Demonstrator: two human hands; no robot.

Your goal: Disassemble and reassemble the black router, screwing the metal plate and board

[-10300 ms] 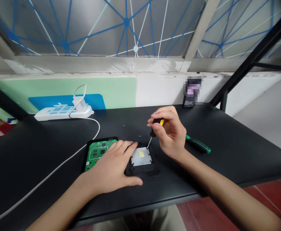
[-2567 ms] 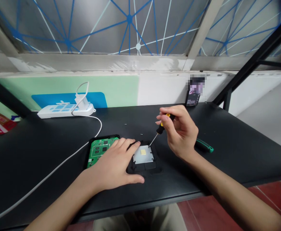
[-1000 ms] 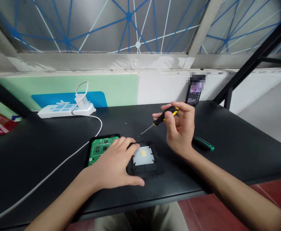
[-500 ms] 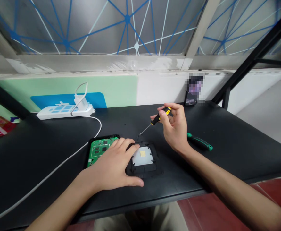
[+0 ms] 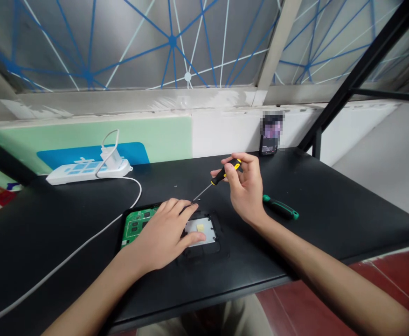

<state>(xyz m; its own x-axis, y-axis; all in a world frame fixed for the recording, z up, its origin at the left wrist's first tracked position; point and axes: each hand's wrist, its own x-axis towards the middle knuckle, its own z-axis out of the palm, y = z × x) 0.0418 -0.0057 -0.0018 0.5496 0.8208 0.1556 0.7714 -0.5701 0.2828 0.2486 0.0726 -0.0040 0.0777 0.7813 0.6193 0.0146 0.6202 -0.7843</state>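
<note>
My right hand (image 5: 248,186) grips the black-and-yellow handle of a screwdriver (image 5: 220,176), its thin shaft slanting down to the left. The tip ends by the fingertips of my left hand (image 5: 167,233), where those fingers partly hide it. Thumb and fingers of the left hand are apart, over the left part of a black plastic cover (image 5: 221,242). Inside the cover lies a silver metal plate (image 5: 207,233) with a small yellowish pad (image 5: 200,227). To the left, a green circuit board (image 5: 134,226) sits in a black casing, partly hidden by my left hand.
A green-and-black handled tool (image 5: 281,207) lies right of my right hand. A white power strip (image 5: 74,172) with a plugged-in charger (image 5: 111,157) stands at the back left, its white cable (image 5: 85,245) crossing the table. A phone (image 5: 270,135) leans against the wall. A tiny metal piece (image 5: 175,186) lies behind.
My left thumb has moved up over the metal plate, and its fingers now meet the screwdriver tip. My right hand keeps hold of the screwdriver. The whole view has shifted slightly.
</note>
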